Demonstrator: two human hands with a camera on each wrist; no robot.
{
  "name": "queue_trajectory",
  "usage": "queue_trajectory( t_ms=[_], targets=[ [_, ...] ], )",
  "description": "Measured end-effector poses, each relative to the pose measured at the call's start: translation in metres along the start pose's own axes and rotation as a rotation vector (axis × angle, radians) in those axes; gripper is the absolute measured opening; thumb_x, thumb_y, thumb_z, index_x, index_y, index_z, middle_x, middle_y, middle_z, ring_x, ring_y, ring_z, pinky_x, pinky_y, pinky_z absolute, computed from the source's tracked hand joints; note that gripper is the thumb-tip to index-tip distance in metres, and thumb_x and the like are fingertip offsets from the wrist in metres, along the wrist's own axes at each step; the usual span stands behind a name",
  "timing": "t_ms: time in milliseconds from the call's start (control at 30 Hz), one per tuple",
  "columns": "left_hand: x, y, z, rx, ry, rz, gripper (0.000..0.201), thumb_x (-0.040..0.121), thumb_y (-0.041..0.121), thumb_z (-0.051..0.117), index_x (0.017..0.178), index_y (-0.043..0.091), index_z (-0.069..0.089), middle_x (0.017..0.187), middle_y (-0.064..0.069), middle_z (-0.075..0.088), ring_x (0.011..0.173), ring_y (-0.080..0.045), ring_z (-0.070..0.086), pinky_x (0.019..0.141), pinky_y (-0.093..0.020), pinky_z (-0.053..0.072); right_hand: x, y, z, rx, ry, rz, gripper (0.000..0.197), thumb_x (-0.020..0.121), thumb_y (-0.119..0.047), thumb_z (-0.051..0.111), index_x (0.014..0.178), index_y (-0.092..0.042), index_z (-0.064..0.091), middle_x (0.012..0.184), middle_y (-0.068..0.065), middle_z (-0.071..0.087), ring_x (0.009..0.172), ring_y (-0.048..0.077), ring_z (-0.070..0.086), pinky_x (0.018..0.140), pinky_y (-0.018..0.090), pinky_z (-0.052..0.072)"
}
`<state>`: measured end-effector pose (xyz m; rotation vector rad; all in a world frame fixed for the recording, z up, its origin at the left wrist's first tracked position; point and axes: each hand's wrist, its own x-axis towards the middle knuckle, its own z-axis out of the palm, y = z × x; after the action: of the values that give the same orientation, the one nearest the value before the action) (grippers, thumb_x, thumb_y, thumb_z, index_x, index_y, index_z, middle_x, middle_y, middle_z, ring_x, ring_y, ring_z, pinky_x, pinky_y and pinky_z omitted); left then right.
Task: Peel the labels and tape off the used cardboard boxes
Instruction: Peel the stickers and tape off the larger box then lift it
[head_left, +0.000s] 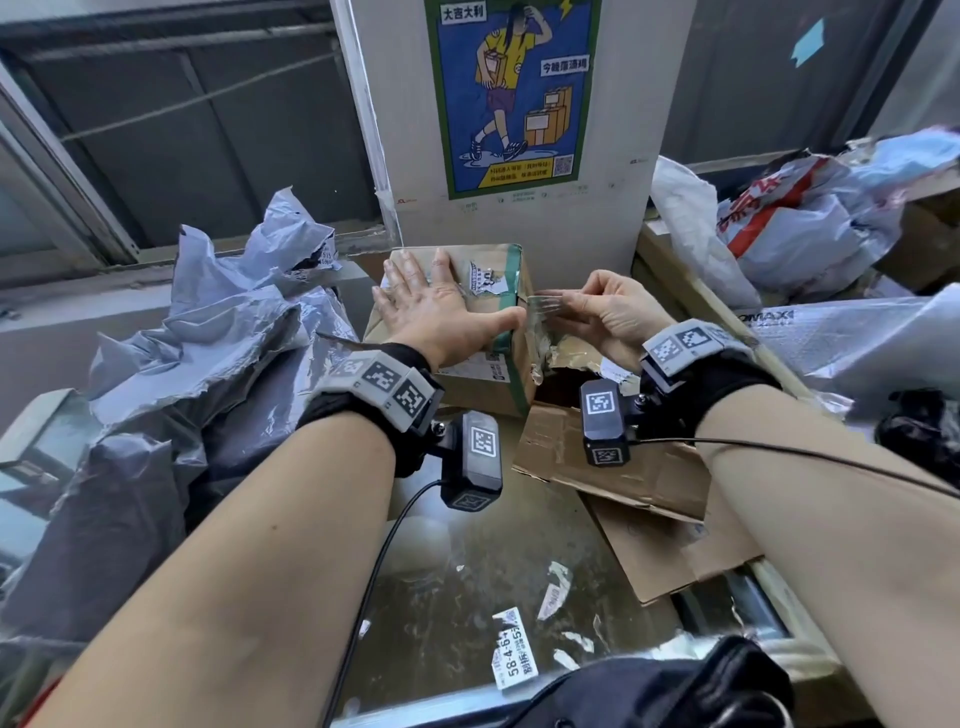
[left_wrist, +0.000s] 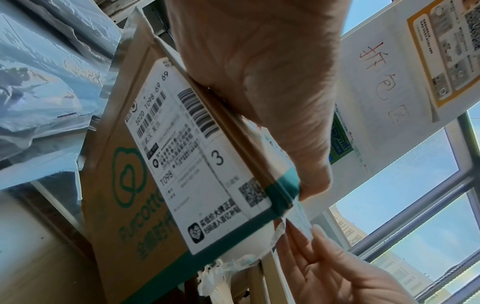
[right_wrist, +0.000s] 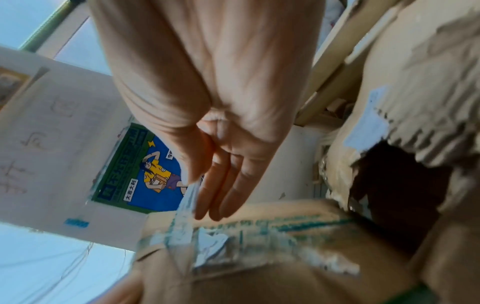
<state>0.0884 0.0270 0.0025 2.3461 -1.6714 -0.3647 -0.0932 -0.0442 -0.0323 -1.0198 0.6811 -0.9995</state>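
Note:
A brown cardboard box (head_left: 498, 384) with a green tape band stands mid-table against a white pillar. My left hand (head_left: 431, 296) lies flat on its top, fingers spread, pressing it down; the left wrist view shows the palm (left_wrist: 259, 82) over the box's top edge. A white shipping label (left_wrist: 197, 164) covers the box's front face (left_wrist: 116, 185). My right hand (head_left: 563, 301) pinches a strip of clear tape (head_left: 543, 306) pulled off the box's right corner. That tape strip (left_wrist: 301, 218) runs from the green corner to the fingers (left_wrist: 319, 242). In the right wrist view the tape strip (right_wrist: 187, 201) rises from the box (right_wrist: 259, 267) to the right hand (right_wrist: 207, 195).
Crumpled grey plastic mailers (head_left: 208, 338) are piled at the left. Torn flattened cardboard (head_left: 623, 467) lies right of the box. A peeled label (head_left: 514, 657) and tape scraps sit on the glass tabletop (head_left: 467, 561). More bags (head_left: 805, 223) are heaped at back right. A poster (head_left: 511, 93) hangs on the pillar.

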Motion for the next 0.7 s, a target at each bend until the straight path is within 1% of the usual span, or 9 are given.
queue_trajectory(
  t_ms=[67, 133, 167, 233, 300, 367, 433, 533, 700],
  targets=[
    [0.001, -0.001, 0.0, -0.008, 0.007, -0.011, 0.119, 0.071, 0.084, 0.046, 0.152, 0.019, -0.013, 0.156, -0.019, -0.023, 0.143, -0.033, -0.024, 0.116, -0.052, -0.013, -0.003, 0.003, 0.005, 0.118, -0.007, -0.03, 0.032, 0.093, 0.008, 0.044, 0.07, -0.012, 0.035, 0.087, 0.02, 0.072, 0.084, 0.03, 0.07, 0.07, 0.035, 0.058],
    [0.001, -0.002, 0.0, -0.011, 0.019, -0.018, 0.117, 0.072, 0.084, 0.045, 0.152, 0.02, -0.013, 0.157, -0.018, -0.022, 0.144, -0.033, -0.023, 0.116, -0.052, -0.013, -0.002, 0.007, 0.009, 0.207, -0.001, -0.019, 0.034, 0.094, 0.001, 0.047, 0.067, -0.016, 0.035, 0.09, 0.016, 0.072, 0.081, 0.027, 0.067, 0.07, 0.032, 0.05],
    [0.002, -0.003, 0.0, -0.013, 0.024, -0.019, 0.117, 0.073, 0.083, 0.045, 0.152, 0.02, -0.012, 0.157, -0.018, -0.022, 0.144, -0.032, -0.023, 0.116, -0.051, -0.013, -0.001, 0.009, 0.01, 0.252, 0.004, 0.006, 0.035, 0.093, -0.002, 0.05, 0.065, -0.018, 0.036, 0.089, 0.014, 0.073, 0.076, 0.023, 0.065, 0.068, 0.031, 0.045],
    [0.003, -0.005, 0.001, -0.02, 0.028, -0.01, 0.117, 0.073, 0.083, 0.047, 0.152, 0.02, -0.011, 0.157, -0.018, -0.022, 0.144, -0.032, -0.024, 0.116, -0.051, -0.014, 0.001, 0.013, 0.011, 0.282, 0.025, 0.057, 0.035, 0.093, -0.009, 0.053, 0.063, -0.019, 0.038, 0.078, 0.008, 0.071, 0.063, 0.017, 0.057, 0.062, 0.028, 0.037],
    [0.004, -0.006, 0.002, -0.021, 0.028, -0.003, 0.117, 0.072, 0.082, 0.048, 0.152, 0.02, -0.01, 0.157, -0.018, -0.022, 0.144, -0.031, -0.024, 0.116, -0.05, -0.015, 0.003, 0.015, 0.012, 0.248, 0.034, 0.083, 0.032, 0.094, -0.011, 0.053, 0.067, -0.018, 0.037, 0.065, 0.003, 0.062, 0.055, 0.014, 0.045, 0.058, 0.026, 0.032],
    [0.004, -0.004, 0.002, -0.018, 0.028, -0.001, 0.118, 0.071, 0.083, 0.048, 0.152, 0.02, -0.01, 0.157, -0.017, -0.022, 0.144, -0.03, -0.024, 0.116, -0.05, -0.015, 0.004, 0.015, 0.012, 0.219, 0.044, 0.101, 0.03, 0.096, -0.011, 0.05, 0.071, -0.017, 0.035, 0.059, 0.002, 0.055, 0.049, 0.011, 0.036, 0.055, 0.026, 0.028],
    [0.004, -0.002, 0.003, -0.013, 0.027, -0.001, 0.118, 0.071, 0.083, 0.048, 0.152, 0.02, -0.01, 0.157, -0.018, -0.021, 0.144, -0.031, -0.024, 0.115, -0.05, -0.015, 0.004, 0.015, 0.009, 0.188, 0.064, 0.114, 0.029, 0.096, -0.009, 0.049, 0.072, -0.016, 0.035, 0.057, 0.002, 0.052, 0.046, 0.01, 0.033, 0.055, 0.027, 0.026],
    [0.003, -0.001, 0.004, -0.01, 0.029, 0.001, 0.12, 0.07, 0.084, 0.048, 0.152, 0.02, -0.01, 0.157, -0.018, -0.021, 0.144, -0.03, -0.024, 0.116, -0.05, -0.014, 0.001, 0.017, 0.004, 0.139, 0.083, 0.132, 0.031, 0.096, -0.007, 0.049, 0.07, -0.016, 0.035, 0.054, 0.001, 0.051, 0.043, 0.01, 0.033, 0.055, 0.028, 0.028],
    [0.002, -0.001, 0.004, -0.016, 0.032, 0.004, 0.12, 0.069, 0.084, 0.049, 0.152, 0.021, -0.009, 0.157, -0.017, -0.021, 0.144, -0.031, -0.024, 0.116, -0.05, -0.013, 0.0, 0.015, -0.001, 0.069, 0.112, 0.138, 0.033, 0.095, -0.006, 0.05, 0.068, -0.016, 0.035, 0.053, 0.002, 0.052, 0.044, 0.011, 0.033, 0.054, 0.027, 0.031]
  ],
)
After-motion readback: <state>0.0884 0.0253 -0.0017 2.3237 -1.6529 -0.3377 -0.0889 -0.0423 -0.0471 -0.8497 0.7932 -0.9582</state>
